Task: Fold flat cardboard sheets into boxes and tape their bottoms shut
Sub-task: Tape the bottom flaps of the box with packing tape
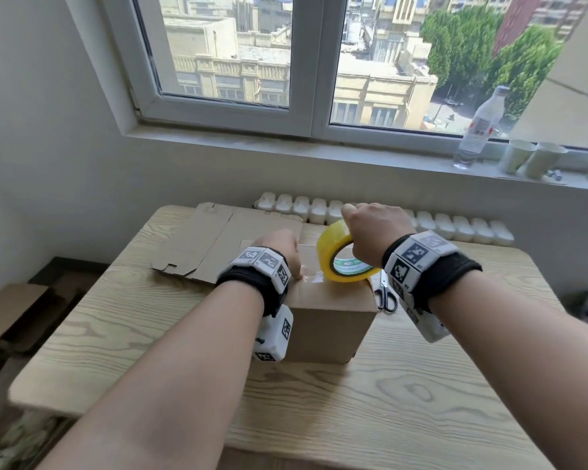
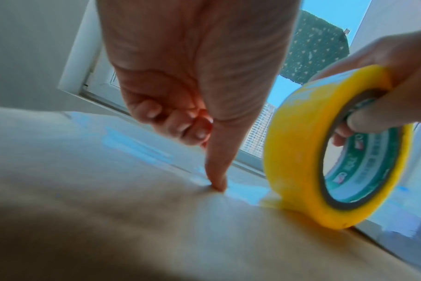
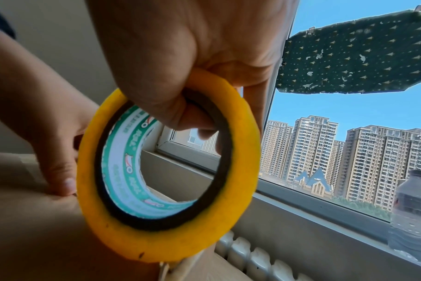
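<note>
Box [image 1: 330, 320] x1, tape roll [image 1: 340, 256] x1 in R hand [image 1: 375, 228].

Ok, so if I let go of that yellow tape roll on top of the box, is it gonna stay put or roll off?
Likely to roll: the tape roll stands on its round edge atop the box, held only by the right hand. The strip stuck under the left hand's finger may tether it a bit. It looks rigid, with a thick card core, so it shouldn't squash.

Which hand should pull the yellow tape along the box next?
Probably the right hand: it already grips the tape roll standing on the box. The left hand is busy pressing the tape end down with a fingertip.
</note>
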`<state>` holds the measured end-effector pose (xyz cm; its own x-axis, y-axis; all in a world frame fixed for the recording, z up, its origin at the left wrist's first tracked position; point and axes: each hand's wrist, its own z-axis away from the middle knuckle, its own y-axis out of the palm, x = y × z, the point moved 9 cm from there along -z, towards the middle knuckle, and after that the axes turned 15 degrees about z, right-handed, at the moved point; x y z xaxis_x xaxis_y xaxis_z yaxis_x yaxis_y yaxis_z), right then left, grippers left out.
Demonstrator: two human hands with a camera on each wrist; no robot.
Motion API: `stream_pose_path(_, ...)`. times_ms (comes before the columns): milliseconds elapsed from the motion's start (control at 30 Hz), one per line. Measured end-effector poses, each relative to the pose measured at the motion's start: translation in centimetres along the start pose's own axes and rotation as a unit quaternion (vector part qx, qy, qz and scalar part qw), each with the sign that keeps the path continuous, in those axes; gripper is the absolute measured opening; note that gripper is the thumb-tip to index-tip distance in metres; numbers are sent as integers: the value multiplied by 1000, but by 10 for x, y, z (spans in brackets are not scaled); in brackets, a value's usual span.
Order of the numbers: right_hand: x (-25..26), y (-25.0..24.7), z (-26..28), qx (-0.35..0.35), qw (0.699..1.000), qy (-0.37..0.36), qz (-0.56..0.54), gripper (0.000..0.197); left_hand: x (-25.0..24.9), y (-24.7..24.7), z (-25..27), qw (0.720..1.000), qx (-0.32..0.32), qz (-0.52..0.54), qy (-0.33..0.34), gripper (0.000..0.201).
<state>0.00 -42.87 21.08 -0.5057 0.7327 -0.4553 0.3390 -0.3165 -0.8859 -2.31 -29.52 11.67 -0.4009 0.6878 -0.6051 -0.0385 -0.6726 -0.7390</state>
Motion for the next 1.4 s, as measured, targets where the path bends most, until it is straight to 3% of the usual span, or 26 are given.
stream_pose_path(133,-2,3,0,-4,1000,7,-13,22,-18,15,-2,997,18,66,23,16)
stream_pose_path(300,-9,9,4,-8,997,22,-68,25,-7,22,-9,996,7,93,13,27)
stream_pose_path(433,-42,35,13,5,959,132,-251,37,-7,21,-10,996,3,87,26,29)
stream_pose_path(533,-44,56,15,23,939,152,-309,25,-7,22,-9,996,7,86,23,27)
stream_pose_path(833,-48,61,11,45,947,137,-287,18,-5,23,-8,993,18,116,4,22)
stream_pose_path(1400,-93,55,33,75,979,121,-147,18,-3,22,-9,995,15,102,-11,28)
